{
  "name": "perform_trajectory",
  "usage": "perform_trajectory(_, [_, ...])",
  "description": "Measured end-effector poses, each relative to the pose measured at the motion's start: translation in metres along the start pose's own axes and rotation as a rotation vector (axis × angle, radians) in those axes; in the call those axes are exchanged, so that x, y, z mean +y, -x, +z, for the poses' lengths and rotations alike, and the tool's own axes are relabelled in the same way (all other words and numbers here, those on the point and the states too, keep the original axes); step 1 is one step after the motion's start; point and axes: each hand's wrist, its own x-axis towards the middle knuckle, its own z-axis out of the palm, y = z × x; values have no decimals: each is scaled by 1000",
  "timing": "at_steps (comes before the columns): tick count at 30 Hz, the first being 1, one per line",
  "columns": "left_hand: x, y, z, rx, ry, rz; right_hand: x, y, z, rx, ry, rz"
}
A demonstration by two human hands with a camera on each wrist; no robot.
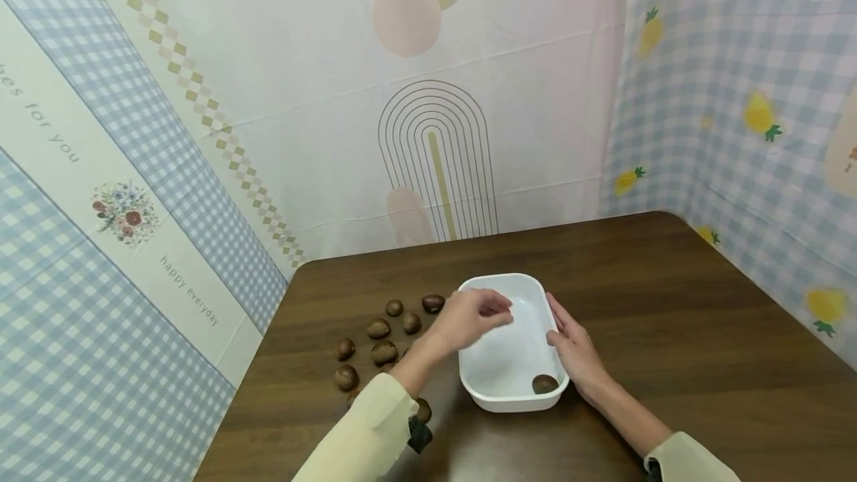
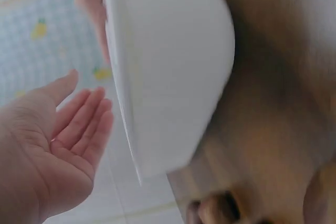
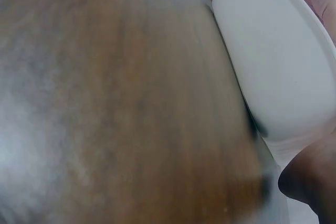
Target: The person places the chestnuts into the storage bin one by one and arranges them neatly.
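Dish [image 1: 498, 363]: on the table [image 1: 669, 303], right of the scattered pieces.
Scattered pieces [image 1: 384, 352]: on the table, around my left forearm [image 1: 422, 363].
Lone piece [image 1: 545, 384]: inside the dish, in its near right corner.
My left hand [image 1: 474, 316]: above the dish's left side.
My right hand [image 1: 576, 352]: at its right rim.
Hanging cloth [image 1: 556, 110]: behind the table.

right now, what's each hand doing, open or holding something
Left hand: open and empty, over the white container.
Right hand: closed, holding the white container by its side rim.
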Motion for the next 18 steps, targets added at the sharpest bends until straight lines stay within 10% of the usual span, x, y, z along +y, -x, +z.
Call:
perform_trajectory(9, [-51,-1,-30,276,72,-151,-1,0,0,5,1,8])
perform_trajectory(18, [-89,0,-29,338,-66,-278,-1,1,2,6,-11,7])
